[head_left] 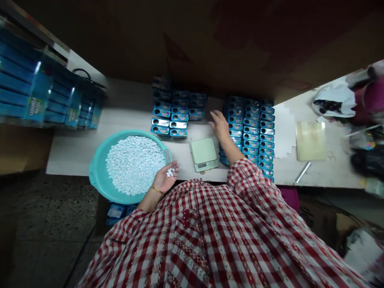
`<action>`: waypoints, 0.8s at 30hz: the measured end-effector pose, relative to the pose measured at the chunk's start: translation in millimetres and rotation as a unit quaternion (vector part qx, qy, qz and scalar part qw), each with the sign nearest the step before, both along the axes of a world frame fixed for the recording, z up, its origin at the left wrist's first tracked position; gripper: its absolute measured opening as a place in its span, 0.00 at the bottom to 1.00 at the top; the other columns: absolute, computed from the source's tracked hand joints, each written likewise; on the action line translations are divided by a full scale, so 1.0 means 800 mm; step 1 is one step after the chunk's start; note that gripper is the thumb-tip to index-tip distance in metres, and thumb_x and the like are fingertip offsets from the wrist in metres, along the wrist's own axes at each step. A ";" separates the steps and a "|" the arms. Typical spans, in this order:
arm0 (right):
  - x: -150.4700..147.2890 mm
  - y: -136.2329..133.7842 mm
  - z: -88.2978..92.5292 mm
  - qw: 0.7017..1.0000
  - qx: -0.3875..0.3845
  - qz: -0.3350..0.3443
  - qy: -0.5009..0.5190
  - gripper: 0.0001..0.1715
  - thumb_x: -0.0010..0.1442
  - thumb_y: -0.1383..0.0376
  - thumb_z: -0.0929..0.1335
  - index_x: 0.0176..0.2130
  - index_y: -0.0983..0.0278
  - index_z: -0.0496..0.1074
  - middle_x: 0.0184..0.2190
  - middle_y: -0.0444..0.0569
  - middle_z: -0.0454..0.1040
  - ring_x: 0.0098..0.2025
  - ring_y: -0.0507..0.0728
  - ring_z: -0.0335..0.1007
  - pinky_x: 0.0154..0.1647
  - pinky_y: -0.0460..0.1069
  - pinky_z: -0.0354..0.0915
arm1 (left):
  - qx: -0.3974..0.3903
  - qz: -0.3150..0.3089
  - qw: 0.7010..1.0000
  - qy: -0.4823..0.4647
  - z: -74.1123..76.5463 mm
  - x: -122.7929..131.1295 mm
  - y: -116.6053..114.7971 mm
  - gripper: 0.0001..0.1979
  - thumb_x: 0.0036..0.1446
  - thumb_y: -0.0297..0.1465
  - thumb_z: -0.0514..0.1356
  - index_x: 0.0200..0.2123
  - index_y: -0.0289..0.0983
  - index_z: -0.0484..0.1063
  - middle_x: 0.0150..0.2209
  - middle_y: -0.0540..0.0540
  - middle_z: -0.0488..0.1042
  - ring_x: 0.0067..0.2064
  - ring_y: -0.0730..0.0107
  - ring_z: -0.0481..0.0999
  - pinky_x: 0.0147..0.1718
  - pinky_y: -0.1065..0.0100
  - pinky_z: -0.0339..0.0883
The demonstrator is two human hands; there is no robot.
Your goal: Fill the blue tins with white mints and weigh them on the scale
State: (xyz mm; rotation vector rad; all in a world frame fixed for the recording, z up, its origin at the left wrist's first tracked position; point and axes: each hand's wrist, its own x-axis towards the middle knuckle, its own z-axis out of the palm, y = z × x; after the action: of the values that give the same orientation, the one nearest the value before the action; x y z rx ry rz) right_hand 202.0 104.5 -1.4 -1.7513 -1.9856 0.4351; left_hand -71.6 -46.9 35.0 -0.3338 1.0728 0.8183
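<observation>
My left hand (166,176) lies palm up at the right rim of a teal basin (97,176) and cups a few small white tablets (170,172). The basin is filled with many white tablets (135,164). My right hand (219,124) reaches forward with fingers stretched, resting on the table beside a block of open blue tins (255,136); nothing shows in it. A small pale-green scale (204,154) sits between my two hands with its pan bare.
A second group of blue tins (177,114) stands behind the scale. Blue boxes (36,96) are stacked on a shelf at left. White paper sheets (283,130), a yellowish pad (310,140), a metal tube (302,173) and clutter (360,104) lie at right.
</observation>
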 end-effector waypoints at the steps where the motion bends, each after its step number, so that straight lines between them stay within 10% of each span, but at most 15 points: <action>1: 0.020 -0.031 0.009 1.000 0.019 -0.006 -0.011 0.19 0.61 0.67 0.61 0.51 0.62 0.69 0.50 0.53 0.68 0.52 0.59 0.62 0.54 0.56 0.60 | -0.001 -0.007 1.000 0.000 -0.001 0.001 0.001 0.11 0.56 0.20 0.51 0.30 0.30 0.74 0.27 0.42 0.75 0.24 0.77 0.72 0.19 0.79 0.64; 9: 0.079 -0.230 0.029 0.949 -0.137 0.046 -0.279 0.11 0.59 0.63 0.65 0.39 0.63 0.76 0.43 0.55 0.70 0.42 0.61 0.60 0.39 0.54 0.57 | 0.019 -0.078 0.997 -0.003 0.003 0.027 0.019 0.11 0.57 0.21 0.51 0.31 0.27 0.74 0.27 0.40 0.75 0.25 0.75 0.73 0.20 0.77 0.65; 17: 0.039 -0.248 0.052 0.945 -0.067 0.059 -0.314 0.15 0.61 0.71 0.60 0.36 0.61 0.74 0.48 0.54 0.68 0.45 0.62 0.57 0.40 0.54 0.53 | 0.020 -0.099 0.995 -0.011 0.008 0.031 0.006 0.11 0.57 0.20 0.52 0.30 0.28 0.74 0.26 0.40 0.75 0.25 0.75 0.73 0.20 0.78 0.65; 24: -0.054 -0.182 0.066 0.936 -0.071 0.195 -0.285 0.14 0.59 0.73 0.59 0.36 0.66 0.73 0.44 0.57 0.69 0.42 0.62 0.58 0.38 0.55 0.54 | 0.018 -0.100 0.995 -0.021 0.006 0.034 -0.004 0.10 0.56 0.21 0.52 0.33 0.28 0.74 0.27 0.40 0.76 0.26 0.73 0.76 0.23 0.76 0.68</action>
State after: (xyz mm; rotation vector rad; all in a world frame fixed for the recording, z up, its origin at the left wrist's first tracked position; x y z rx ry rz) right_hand 158.5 -41.4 51.3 -1.6942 -2.7992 0.2035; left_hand -44.7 -50.5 39.9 -0.2084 1.0332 0.6478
